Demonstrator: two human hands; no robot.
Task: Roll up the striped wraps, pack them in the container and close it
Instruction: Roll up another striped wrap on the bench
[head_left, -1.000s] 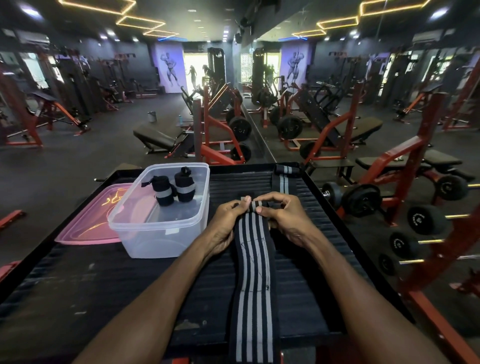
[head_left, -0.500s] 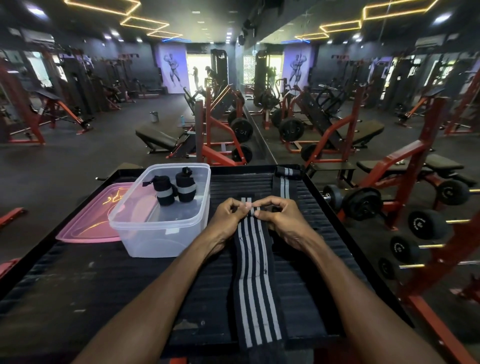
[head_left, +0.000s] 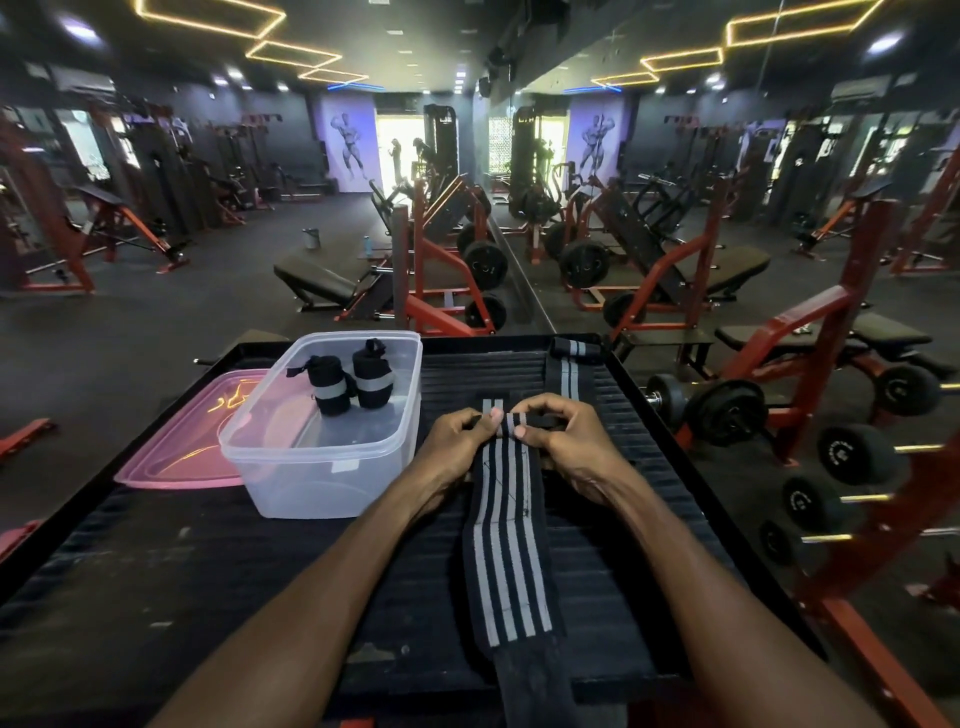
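Both hands pinched the striped wrap's far end.
Left hand (head_left: 457, 441) and right hand (head_left: 566, 441) gripped striped wrap (head_left: 511, 545); container (head_left: 322, 441) at ten o'clock.

My two arms are bare up to the edge of the picture, with no sleeves on them. My left hand (head_left: 454, 444) and right hand (head_left: 563, 441) wear no gloves, rings or watch.

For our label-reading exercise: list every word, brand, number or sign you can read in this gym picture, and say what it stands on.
No text reads clearly.
Weight plates: pale marks, too blurred.
Dumbbells: pale marks on the ends, too small.
Wall posters: a figure only, no words legible.
Container: a pale sticker, unreadable.
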